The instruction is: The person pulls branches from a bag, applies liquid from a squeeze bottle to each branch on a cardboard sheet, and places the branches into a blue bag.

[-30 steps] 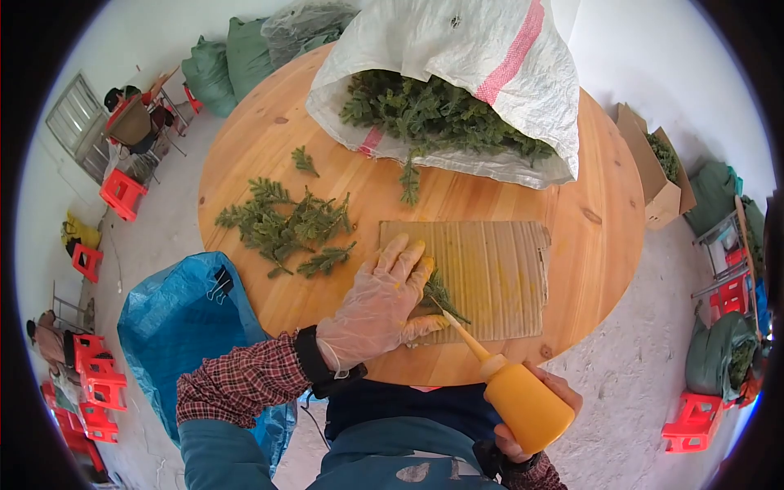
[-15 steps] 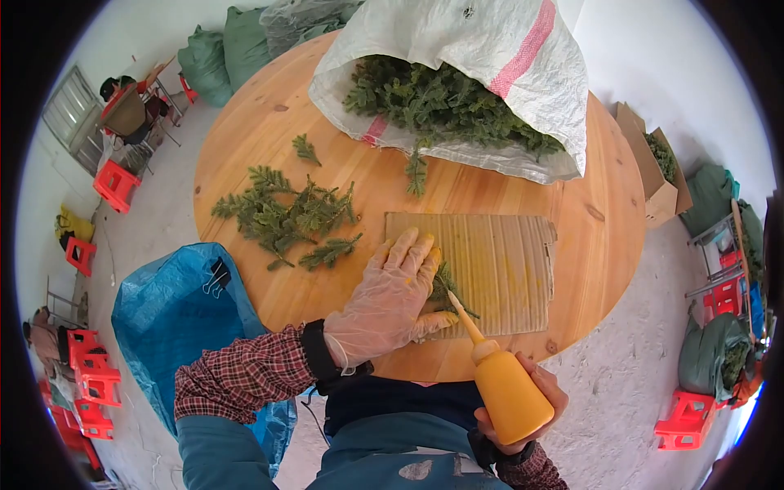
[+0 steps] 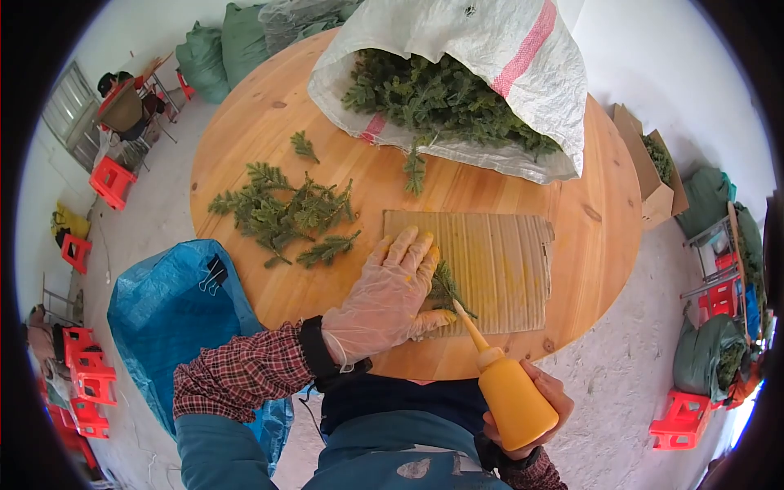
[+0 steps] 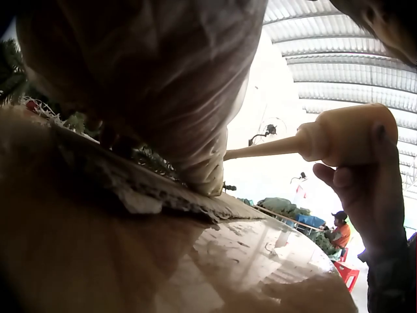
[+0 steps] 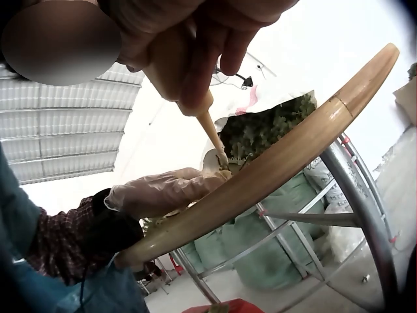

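Note:
In the head view my gloved left hand (image 3: 384,298) lies with its fingers straight over a green conifer sprig (image 3: 443,286) on a corrugated cardboard sheet (image 3: 506,269). Yellow stains mark the glove's fingertips and the cardboard. Part of the sprig is hidden beneath the hand, while its stem end sticks out to the right. My bare right hand (image 3: 547,404) grips a yellow squeeze bottle (image 3: 514,400), tilted with its long nozzle towards the sprig. The nozzle tip overlaps the sprig near its stem end. In the left wrist view the bottle (image 4: 355,134) points at the gloved hand.
Loose conifer sprigs (image 3: 286,212) lie left of the cardboard on the round wooden table (image 3: 237,147). A white woven sack (image 3: 457,33) full of greenery spreads across the far side. Left of the table hangs a blue bag (image 3: 155,302); red stools (image 3: 112,181) stand around.
The bottle has shifted left and the nozzle tip has moved along the sprig towards its stem end. My left hand stays in place on the sprig.

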`<state>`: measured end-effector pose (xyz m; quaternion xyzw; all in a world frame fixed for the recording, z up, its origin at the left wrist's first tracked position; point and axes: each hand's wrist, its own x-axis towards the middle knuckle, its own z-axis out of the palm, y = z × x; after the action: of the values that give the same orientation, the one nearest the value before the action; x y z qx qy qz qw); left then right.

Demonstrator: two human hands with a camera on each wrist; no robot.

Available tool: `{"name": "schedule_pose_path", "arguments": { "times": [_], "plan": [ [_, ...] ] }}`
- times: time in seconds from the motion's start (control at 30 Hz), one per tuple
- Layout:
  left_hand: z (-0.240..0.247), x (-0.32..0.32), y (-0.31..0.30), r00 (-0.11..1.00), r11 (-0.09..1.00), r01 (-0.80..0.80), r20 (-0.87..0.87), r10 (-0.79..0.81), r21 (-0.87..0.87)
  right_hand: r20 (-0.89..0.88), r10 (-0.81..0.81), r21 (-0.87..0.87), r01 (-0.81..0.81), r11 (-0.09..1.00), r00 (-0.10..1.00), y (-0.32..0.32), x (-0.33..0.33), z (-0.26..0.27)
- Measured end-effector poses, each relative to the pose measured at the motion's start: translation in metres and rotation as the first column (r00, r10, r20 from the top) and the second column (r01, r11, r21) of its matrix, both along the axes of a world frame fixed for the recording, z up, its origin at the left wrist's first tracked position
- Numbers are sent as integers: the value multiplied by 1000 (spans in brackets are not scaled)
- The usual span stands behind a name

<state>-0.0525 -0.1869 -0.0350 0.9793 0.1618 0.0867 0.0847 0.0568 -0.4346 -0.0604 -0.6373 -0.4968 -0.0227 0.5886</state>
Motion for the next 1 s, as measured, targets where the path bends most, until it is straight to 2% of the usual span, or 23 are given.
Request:
{"name": "schedule_pose_path", "arguments": {
  "times": [0.23,0.37,0.77,1.0],
  "plan": [
    [-2,0,0,1000,1000,1,10,-2,22,28,15,41,-16,999,999,7,3,0],
    [-3,0,1,1000,1000,5,19,-6,24,73,-16,-9,17,1000,997,17,4,-1],
    [-1,1,0,1000,1000,1,5,-1,28,24,-22,-31,23,999,999,2,3,2],
    [-1,1,0,1000,999,-5,-15,5,36,-41,-18,24,19,1000,999,-2,4,3]
  ]
}}
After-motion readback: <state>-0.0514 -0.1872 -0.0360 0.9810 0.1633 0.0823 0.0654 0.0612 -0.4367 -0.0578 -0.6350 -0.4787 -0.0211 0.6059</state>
